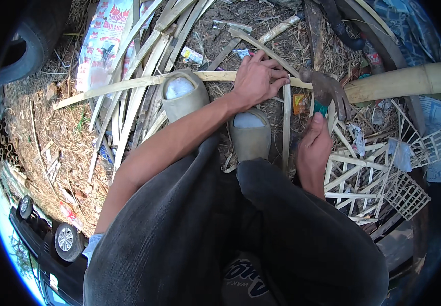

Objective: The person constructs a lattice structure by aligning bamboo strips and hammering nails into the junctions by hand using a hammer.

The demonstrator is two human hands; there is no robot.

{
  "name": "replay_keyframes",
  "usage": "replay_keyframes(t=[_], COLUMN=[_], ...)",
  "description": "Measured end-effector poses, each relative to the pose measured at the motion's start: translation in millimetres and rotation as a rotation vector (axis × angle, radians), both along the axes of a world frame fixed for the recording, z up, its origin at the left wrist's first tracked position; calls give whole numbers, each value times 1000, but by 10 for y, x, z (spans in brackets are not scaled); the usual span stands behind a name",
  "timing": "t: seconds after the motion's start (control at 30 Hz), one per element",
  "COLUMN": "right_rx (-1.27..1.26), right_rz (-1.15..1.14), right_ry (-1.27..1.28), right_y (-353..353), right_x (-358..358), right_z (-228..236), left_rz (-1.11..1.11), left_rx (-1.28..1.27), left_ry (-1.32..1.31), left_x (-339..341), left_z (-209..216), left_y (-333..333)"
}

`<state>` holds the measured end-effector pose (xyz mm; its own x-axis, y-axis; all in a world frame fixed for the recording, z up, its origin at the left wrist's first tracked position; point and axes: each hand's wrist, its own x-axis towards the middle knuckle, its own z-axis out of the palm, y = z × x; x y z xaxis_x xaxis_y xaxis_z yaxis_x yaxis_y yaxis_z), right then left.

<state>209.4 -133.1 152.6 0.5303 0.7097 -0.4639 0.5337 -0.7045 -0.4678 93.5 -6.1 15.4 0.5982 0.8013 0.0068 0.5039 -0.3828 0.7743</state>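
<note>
My left hand [259, 79] is closed over a long, pale bamboo strip [123, 85] that runs crosswise in front of my feet. Its thumb and fingertips pinch together where an upright bamboo strip [286, 122] meets the long one. Whether some tiny thing is also between the fingertips is too small to tell. Wrapped round the green handle of a claw hammer [327, 92], my right hand [314, 150] keeps the rusty brown head just right of the left fingertips. Another slat [264, 48] slants down toward the hammer head from the upper left.
Loose bamboo strips [131, 109] lie in a pile at left, beside a printed sack [103, 46]. Right of me are nailed lattice pieces [356, 176] and a thick bamboo pole [404, 84]. My sandals [251, 140] flank the work; a tyre [31, 46] stands at upper left.
</note>
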Motion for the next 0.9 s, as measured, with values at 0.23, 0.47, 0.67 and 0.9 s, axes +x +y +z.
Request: replay_keyframes(t=[0.23, 0.47, 0.67, 0.9], right_rx=[19, -52, 133, 200], right_rz=[30, -256, 250, 179], right_ry=[-41, 473, -42, 109], right_y=[-49, 123, 12, -100], right_x=[0, 272, 542, 436], right_z=[-9, 576, 373, 192], left_rz=[-25, -5, -7, -8], left_rx=[-97, 7, -33, 12], left_ry=[-17, -15, -32, 13], left_x=[-57, -64, -46, -18], left_z=[7, -62, -34, -34], left_y=[-172, -88, -65, -90])
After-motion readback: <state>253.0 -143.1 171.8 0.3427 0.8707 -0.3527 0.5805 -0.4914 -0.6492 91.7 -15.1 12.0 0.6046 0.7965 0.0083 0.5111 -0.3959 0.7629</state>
